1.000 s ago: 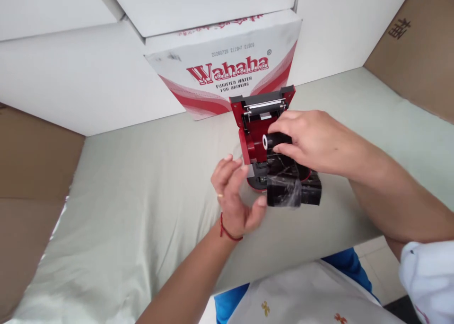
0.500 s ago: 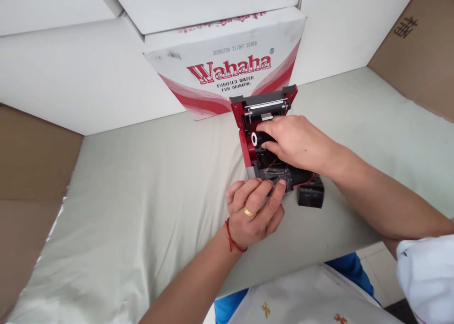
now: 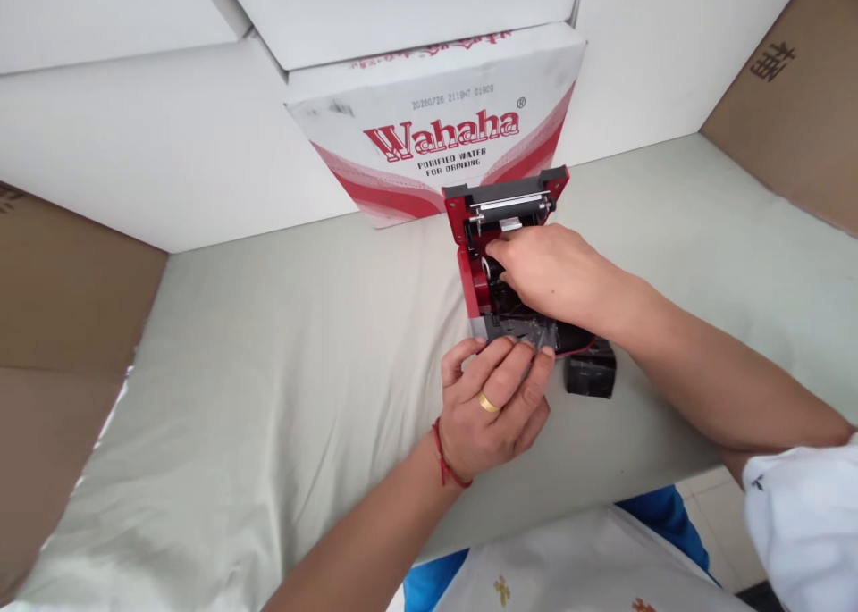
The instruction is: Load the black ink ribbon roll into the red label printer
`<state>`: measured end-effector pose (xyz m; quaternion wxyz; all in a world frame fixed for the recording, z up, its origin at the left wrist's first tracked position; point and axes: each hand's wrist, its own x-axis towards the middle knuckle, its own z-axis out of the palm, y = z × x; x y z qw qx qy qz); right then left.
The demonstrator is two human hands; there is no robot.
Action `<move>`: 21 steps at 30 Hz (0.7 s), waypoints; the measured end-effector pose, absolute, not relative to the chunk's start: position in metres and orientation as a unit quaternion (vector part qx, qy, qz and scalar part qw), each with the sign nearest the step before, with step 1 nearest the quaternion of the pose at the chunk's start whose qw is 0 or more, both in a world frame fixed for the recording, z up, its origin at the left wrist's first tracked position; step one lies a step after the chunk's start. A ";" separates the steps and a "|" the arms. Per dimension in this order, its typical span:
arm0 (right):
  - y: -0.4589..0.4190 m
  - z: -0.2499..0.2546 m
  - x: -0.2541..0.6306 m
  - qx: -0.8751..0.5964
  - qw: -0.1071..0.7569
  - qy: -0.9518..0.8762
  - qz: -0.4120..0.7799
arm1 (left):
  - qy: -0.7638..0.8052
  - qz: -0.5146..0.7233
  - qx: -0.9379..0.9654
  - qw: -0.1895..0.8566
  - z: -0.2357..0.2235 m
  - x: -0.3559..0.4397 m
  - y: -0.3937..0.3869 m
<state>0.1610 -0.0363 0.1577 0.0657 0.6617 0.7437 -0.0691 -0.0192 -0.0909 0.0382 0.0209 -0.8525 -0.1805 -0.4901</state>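
Ribbon roll [image 3: 494,269] lies crosswise in printer [image 3: 468,281], pinched by your right hand [image 3: 559,272]; your left hand [image 3: 489,411], grip unclear, touches film [image 3: 540,331] nearer you.

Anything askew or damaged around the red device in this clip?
Yes: the black film looks crumpled, spilling over the front edge of the open red device. The white Wahaha carton behind has a dark smudge near its upper left corner.

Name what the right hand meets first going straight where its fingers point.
The right hand would probably meet the open device's red side wall first; depth is unclear.
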 end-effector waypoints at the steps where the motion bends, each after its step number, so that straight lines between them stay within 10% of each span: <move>1: -0.035 0.156 0.163 0.660 0.062 0.745 -0.072 | -0.180 -0.488 -0.854 0.019 0.039 -0.019 -0.091; 6: -0.047 0.161 0.181 0.618 -0.038 0.778 -0.108 | -0.186 -0.477 -0.859 0.016 0.042 -0.017 -0.095; 13: -0.067 0.193 0.211 0.637 -0.390 0.665 -0.012 | -0.208 -0.484 -0.849 0.039 0.044 -0.014 -0.099; 21: -0.041 0.156 0.221 0.617 -0.295 0.728 -0.043 | -0.228 -0.454 -0.859 0.059 0.044 -0.013 -0.102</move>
